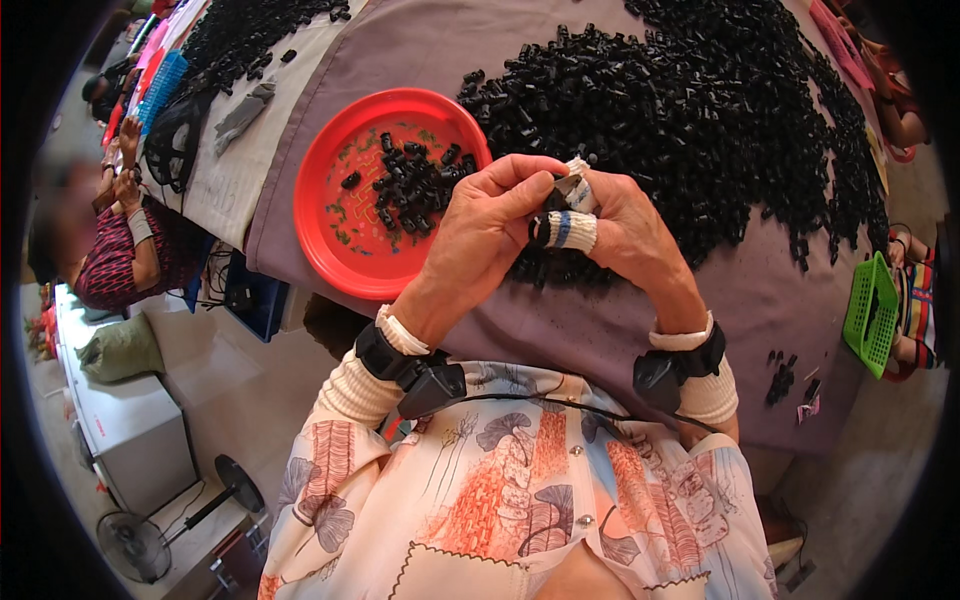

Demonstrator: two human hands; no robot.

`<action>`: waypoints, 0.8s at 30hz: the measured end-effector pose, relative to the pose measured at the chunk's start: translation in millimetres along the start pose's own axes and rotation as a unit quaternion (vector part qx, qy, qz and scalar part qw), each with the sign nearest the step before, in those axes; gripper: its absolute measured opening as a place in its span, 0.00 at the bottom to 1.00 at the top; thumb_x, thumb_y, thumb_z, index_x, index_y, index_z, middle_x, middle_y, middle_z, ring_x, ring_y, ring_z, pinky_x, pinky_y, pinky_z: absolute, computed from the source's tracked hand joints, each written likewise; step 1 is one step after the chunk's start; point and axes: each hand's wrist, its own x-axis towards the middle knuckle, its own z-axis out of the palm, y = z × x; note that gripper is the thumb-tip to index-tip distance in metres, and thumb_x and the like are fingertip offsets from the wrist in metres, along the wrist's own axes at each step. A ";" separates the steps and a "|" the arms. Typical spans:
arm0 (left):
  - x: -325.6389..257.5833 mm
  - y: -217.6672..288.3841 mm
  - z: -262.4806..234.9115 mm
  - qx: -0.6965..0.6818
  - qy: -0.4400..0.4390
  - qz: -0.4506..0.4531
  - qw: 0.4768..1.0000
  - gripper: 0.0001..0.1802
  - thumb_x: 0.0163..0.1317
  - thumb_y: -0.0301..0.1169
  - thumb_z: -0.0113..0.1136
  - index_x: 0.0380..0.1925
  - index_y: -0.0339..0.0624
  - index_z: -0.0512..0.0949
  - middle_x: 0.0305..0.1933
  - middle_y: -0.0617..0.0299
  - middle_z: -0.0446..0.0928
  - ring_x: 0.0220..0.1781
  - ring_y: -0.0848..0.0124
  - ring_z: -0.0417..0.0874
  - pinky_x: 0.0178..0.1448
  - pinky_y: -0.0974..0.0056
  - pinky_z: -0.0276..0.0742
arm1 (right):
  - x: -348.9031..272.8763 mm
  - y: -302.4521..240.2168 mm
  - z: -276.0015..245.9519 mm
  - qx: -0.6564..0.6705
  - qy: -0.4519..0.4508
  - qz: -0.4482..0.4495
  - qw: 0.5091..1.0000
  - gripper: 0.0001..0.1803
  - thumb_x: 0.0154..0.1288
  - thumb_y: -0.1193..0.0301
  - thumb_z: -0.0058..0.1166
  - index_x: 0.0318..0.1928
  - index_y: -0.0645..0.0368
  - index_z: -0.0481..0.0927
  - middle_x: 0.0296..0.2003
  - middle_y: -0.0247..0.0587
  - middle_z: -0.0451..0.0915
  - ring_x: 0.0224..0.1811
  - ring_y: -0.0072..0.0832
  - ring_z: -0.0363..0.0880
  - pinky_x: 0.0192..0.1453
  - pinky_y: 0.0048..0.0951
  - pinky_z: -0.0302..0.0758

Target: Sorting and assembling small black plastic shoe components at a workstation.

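Over the near edge of the black heap, my left hand [480,225] and my right hand [635,230] meet with fingertips pinched together. White cloth finger covers [575,230] with a blue stripe wrap fingers of my right hand. A small black part [541,229] shows between the hands, partly hidden by fingers, so its exact shape is unclear. Beside my left hand, a round red basin [322,215] with a patterned bottom holds a cluster of small black cylindrical parts [410,185]. The large heap of similar black parts [660,120] spreads behind and right of my hands.
A mauve cloth [770,345] covers the table. At right, another person's hand is near a green basket [868,315]. Another person [120,245] sits at left by a second table with more black parts [235,45]. A black fan [135,545] stands at lower left.
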 end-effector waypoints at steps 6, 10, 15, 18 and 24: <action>0.7 -1.1 -2.6 -0.057 -0.004 -0.004 0.998 0.09 0.62 0.26 0.53 0.41 0.35 0.73 0.36 0.60 0.77 0.38 0.76 0.78 0.44 0.69 0.76 | -1.7 -7.9 -0.1 0.094 0.018 0.112 0.989 0.14 0.45 0.68 0.64 0.26 0.62 0.73 0.20 0.23 0.69 0.23 0.15 0.63 0.27 0.21 0.63; -1.2 1.6 1.6 -0.004 0.011 0.005 1.000 0.09 0.57 0.24 0.56 0.39 0.36 0.74 0.36 0.62 0.76 0.37 0.76 0.77 0.44 0.69 0.75 | -1.9 -13.4 2.0 0.044 0.038 0.061 0.996 0.13 0.44 0.69 0.64 0.25 0.62 0.73 0.20 0.24 0.68 0.23 0.15 0.63 0.27 0.21 0.63; 4.7 -1.7 -1.5 0.059 0.043 0.014 0.997 0.09 0.53 0.24 0.58 0.36 0.37 0.75 0.33 0.63 0.76 0.34 0.78 0.76 0.39 0.73 0.73 | -1.2 -5.3 4.2 0.012 0.055 0.065 0.996 0.13 0.42 0.69 0.63 0.24 0.62 0.72 0.18 0.26 0.66 0.22 0.16 0.62 0.26 0.21 0.63; 3.7 -0.6 1.6 0.039 0.047 0.009 0.998 0.08 0.54 0.25 0.58 0.35 0.38 0.75 0.32 0.64 0.76 0.34 0.79 0.76 0.39 0.74 0.72 | -1.5 -7.9 6.3 0.034 0.057 0.066 0.996 0.14 0.43 0.69 0.64 0.24 0.62 0.72 0.19 0.26 0.66 0.22 0.16 0.62 0.26 0.22 0.62; -0.4 2.9 -3.1 -0.030 -0.011 -0.006 0.999 0.10 0.63 0.28 0.51 0.41 0.34 0.74 0.34 0.62 0.75 0.37 0.77 0.76 0.45 0.70 0.73 | -0.4 -12.3 1.4 0.047 0.040 0.143 0.988 0.15 0.44 0.66 0.64 0.27 0.60 0.73 0.19 0.27 0.68 0.22 0.17 0.63 0.24 0.22 0.62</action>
